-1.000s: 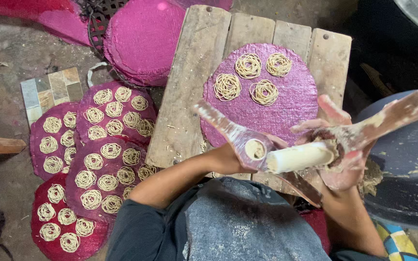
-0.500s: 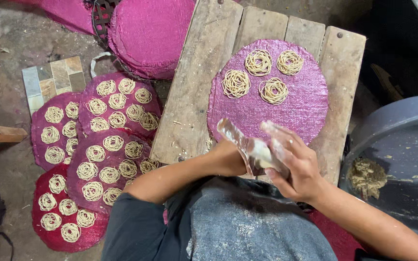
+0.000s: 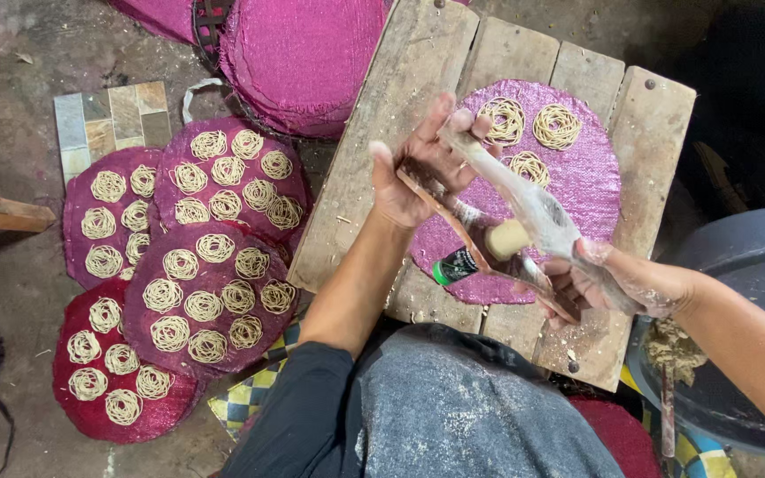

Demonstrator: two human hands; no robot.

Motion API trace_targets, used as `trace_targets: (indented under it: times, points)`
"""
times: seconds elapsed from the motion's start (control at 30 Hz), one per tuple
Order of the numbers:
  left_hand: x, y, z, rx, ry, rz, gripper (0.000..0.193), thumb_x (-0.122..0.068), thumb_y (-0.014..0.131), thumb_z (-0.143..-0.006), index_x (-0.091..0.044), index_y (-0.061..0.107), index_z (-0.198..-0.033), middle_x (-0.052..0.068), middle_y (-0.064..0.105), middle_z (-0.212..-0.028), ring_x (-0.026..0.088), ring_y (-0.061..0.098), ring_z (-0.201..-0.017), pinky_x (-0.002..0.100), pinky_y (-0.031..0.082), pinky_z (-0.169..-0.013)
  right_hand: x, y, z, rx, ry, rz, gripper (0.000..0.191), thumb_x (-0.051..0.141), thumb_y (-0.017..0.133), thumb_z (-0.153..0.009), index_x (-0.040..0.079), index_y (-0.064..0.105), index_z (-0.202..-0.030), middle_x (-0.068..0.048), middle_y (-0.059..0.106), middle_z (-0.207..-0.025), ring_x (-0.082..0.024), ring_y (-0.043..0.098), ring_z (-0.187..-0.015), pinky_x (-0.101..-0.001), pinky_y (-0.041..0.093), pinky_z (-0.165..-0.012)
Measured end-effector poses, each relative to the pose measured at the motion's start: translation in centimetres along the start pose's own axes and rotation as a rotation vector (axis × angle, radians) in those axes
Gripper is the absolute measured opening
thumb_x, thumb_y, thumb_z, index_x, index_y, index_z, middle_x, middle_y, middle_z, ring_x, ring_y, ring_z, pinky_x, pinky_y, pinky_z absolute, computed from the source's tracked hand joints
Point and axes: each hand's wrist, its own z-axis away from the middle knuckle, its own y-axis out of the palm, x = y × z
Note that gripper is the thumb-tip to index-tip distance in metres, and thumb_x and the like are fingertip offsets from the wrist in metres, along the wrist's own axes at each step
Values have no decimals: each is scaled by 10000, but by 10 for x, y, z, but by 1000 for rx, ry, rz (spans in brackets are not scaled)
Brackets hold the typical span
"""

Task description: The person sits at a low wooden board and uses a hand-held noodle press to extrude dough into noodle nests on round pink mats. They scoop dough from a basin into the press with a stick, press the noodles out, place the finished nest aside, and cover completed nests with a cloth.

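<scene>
Now both hands, left hand (image 3: 418, 173) and right hand (image 3: 608, 283), grasp wooden press (image 3: 524, 212); three noodle coils (image 3: 557, 127) on mat (image 3: 591, 190), possibly more hidden.

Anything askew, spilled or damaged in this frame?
Nothing spilled or broken. The left hand and right hand hold a dough-smeared wooden press over the magenta mat. The filled mats on the floor overlap unevenly.

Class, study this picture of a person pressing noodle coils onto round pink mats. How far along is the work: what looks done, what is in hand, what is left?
Done: four mats on the floor look covered with coils.
In hand: the left hand and right hand grip a wooden press over the mat on the wooden board, which carries three coils.
Left: most of that mat is bare, and a stack of bare mats lies beyond.
</scene>
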Motion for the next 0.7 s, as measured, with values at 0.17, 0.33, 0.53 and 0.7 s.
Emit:
trace_targets:
  times: [0.17,0.33,0.53,0.7]
  points:
    - [1,-40,-11,-223,131,137,404,-539,600,-1046,-136,583,-1070,4,603,-942,199,607,-1004,456,458,-1132,27,-18,-14,-301,178,402,991,787,282,-858,-4,470,-1425,-214,713,-1135,-309,695,-1079,-440,554,-991]
    - [-28,-57,-13,-221,160,187,330,-484,572,-1009,-159,545,-958,-6,554,-871,183,583,-919,393,471,-1007,28,-5,-43,-669,333,821,940,740,286,-931,16,369,-1524,-170,567,-1338,-286,554,-1273,-479,462,-1051]
    - [-8,-58,-4,-361,209,118,310,-464,568,-987,-163,544,-915,-11,544,-851,177,578,-878,432,473,-972,45,14,-35,-529,296,599,897,754,287,-930,-18,634,-1228,-177,747,-946,-270,747,-881,-421,619,-829]
    - [-15,-66,-30,-313,206,140,299,-454,568,-978,-162,545,-917,-14,543,-831,181,578,-855,413,487,-956,65,21,-40,-686,263,773,849,725,312,-961,-31,626,-1185,-152,714,-904,-229,730,-831,-400,597,-777]
